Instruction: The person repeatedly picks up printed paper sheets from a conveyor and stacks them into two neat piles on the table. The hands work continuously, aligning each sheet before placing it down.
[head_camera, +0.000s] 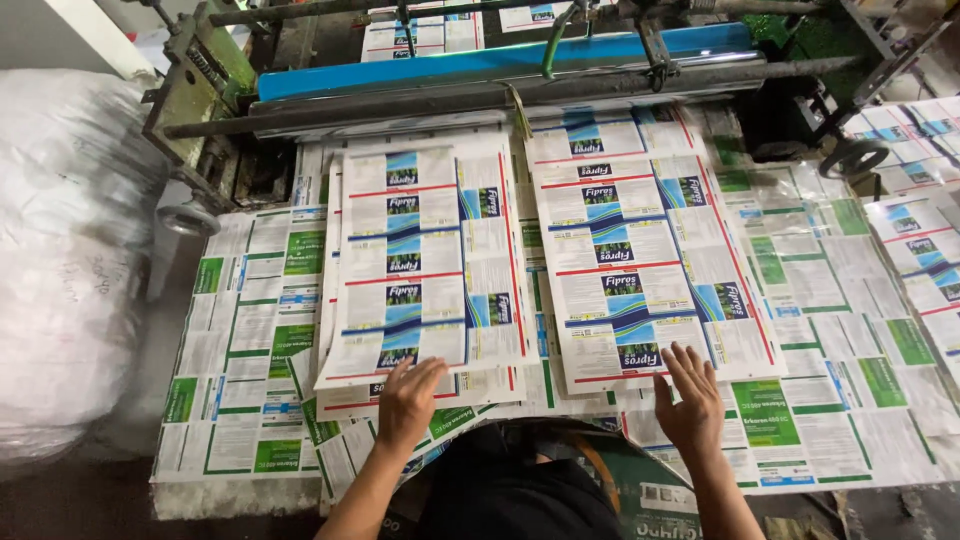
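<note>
Nearest to us, our left hand (408, 402) lies flat, fingers together and pointing forward, on the near edge of the left stack of printed white sheets with blue, red and black label panels (425, 260); it pinches nothing. Our right hand (690, 398) has the fingers spread wide and presses the near edge of the right stack of the same printed sheets (645, 260). Both stacks rest on a layer of white sheets with green label panels (250, 370) covering the bench. We judge that the top sheets could slide or fan out if 1 hand pushes harder, because the glossy paper looks slippery. Behind the 2 stacks are the grey metal bar and blue roller of the machine (500, 62); sheets pushed too far could reach it. At the far left stands a white plastic sack (70, 250).
</note>
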